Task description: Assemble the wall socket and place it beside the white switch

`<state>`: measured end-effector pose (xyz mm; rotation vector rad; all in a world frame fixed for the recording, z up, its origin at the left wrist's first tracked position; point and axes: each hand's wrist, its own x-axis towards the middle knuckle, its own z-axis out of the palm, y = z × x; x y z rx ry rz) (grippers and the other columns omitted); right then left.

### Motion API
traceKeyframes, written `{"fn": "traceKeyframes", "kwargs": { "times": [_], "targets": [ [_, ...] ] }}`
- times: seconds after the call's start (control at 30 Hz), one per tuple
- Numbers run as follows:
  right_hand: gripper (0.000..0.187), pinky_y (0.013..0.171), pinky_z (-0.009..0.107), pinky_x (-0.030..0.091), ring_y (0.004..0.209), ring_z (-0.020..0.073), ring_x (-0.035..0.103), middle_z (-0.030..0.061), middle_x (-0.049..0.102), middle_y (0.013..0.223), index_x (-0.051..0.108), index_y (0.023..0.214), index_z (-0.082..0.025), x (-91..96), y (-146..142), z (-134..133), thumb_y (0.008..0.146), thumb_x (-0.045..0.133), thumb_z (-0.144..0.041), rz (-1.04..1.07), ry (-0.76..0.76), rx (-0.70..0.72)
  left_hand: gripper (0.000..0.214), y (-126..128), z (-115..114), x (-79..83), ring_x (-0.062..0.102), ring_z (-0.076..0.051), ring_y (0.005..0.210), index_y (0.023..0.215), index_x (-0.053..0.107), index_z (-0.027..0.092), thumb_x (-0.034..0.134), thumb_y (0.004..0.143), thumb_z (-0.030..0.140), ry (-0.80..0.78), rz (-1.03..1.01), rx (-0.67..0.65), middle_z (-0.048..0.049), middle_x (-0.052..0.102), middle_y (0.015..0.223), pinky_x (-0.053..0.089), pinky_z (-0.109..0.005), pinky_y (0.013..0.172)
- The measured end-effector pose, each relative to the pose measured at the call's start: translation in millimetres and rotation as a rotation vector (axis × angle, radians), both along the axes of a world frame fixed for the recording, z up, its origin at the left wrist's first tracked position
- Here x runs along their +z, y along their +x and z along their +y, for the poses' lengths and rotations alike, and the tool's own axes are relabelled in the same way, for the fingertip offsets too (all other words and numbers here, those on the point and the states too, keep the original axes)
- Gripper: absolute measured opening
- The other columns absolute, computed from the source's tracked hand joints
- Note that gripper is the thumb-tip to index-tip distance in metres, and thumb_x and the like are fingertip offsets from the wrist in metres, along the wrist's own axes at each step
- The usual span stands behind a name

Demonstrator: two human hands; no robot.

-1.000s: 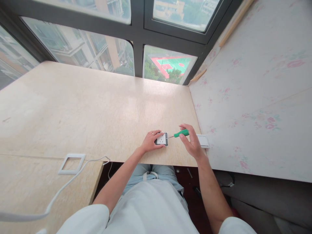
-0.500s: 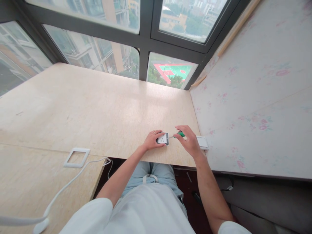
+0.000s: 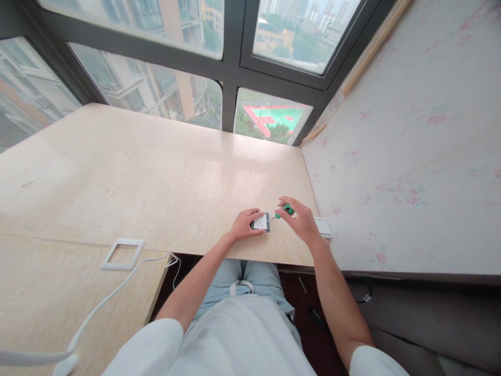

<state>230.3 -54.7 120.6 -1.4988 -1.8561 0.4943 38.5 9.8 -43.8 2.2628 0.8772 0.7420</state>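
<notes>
1. The wall socket [image 3: 260,222] lies near the worktop's [image 3: 156,177] front edge, its white slotted face set inside a dark grey surround.
2. A white square frame [image 3: 128,242] lies flat further left; the worktop's cream surface shows through its opening.
3. The left hand [image 3: 242,225] reaches in from the lower left, palm down, its fingers gripping the socket — thumb along the near edge, the others at the far edge.
4. The right hand [image 3: 303,222] comes from the lower right, wrist turned inward, its fingers pinching the green handle of a screwdriver [image 3: 285,211].
5. The thin metal shaft slants down to the socket's right side; whether the tip sits in a screw is too small to tell.
6. Just beyond the right hand, a white rectangular panel [image 3: 323,227] stands beside the floral-papered wall [image 3: 371,209].
7. A smooth white cable [image 3: 117,284] curves past the frame — its thicker end at the lower left.
</notes>
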Motion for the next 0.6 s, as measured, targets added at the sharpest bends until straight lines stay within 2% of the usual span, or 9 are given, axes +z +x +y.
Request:
{"fn": "traceKeyframes", "kwargs": {
  "times": [0.1,0.23,0.33,0.47,0.6],
  "targets": [
    [0.038,0.085,0.042,0.056,0.088,0.0221,0.068,0.0069,0.069,0.102,0.058,0.125,-0.027,-2.1,-2.5,1.0,0.091,0.059,-0.044,-0.056,0.061,-0.005,0.07,-0.1,-0.2,0.2,0.053,-0.03,0.126,0.135,0.055,0.025,0.074,0.074,0.053,0.01,-0.007,0.0,-0.0112,0.056,0.137,0.038,-0.044,0.107],
    [0.042,0.102,0.047,0.048,0.12,0.0238,0.059,0.0098,0.059,0.133,0.047,0.138,-0.03,-5.2,-1.2,-2.4,0.097,0.047,-0.034,0.048,0.014,0.056,0.069,-0.2,-0.2,-1.0,0.053,-0.03,0.126,0.135,0.055,0.025,0.074,0.075,0.053,0.024,-0.016,0.002,-0.0115,0.056,0.137,0.038,-0.044,0.107],
    [0.045,0.107,0.049,0.044,0.129,0.024,0.053,0.0095,0.054,0.14,0.044,0.141,-0.031,-6.0,1.7,-6.4,0.096,0.044,-0.029,0.114,-0.04,0.092,0.069,-0.2,0.3,-1.9,0.053,-0.03,0.126,0.135,0.055,0.026,0.074,0.075,0.054,0.029,-0.016,0.002,-0.0111,0.056,0.137,0.038,-0.043,0.107],
    [0.041,0.095,0.044,0.054,0.114,0.0233,0.064,0.0096,0.064,0.123,0.049,0.137,-0.027,-4.8,3.4,-9.7,0.096,0.048,-0.034,0.162,-0.047,0.081,0.068,0.0,1.2,-1.6,0.054,-0.03,0.125,0.134,0.056,0.026,0.074,0.075,0.054,0.019,-0.011,0.002,-0.0116,0.056,0.136,0.039,-0.044,0.106],
    [0.038,0.08,0.038,0.058,0.089,0.0216,0.069,0.0078,0.07,0.102,0.059,0.125,-0.024,-2.4,1.5,-9.8,0.092,0.058,-0.043,0.016,0.072,-0.032,0.067,0.3,1.6,-1.0,0.055,-0.03,0.123,0.134,0.057,0.026,0.074,0.075,0.053,0.017,-0.02,0.002,-0.0113,0.057,0.135,0.04,-0.044,0.105]
  ]
}}
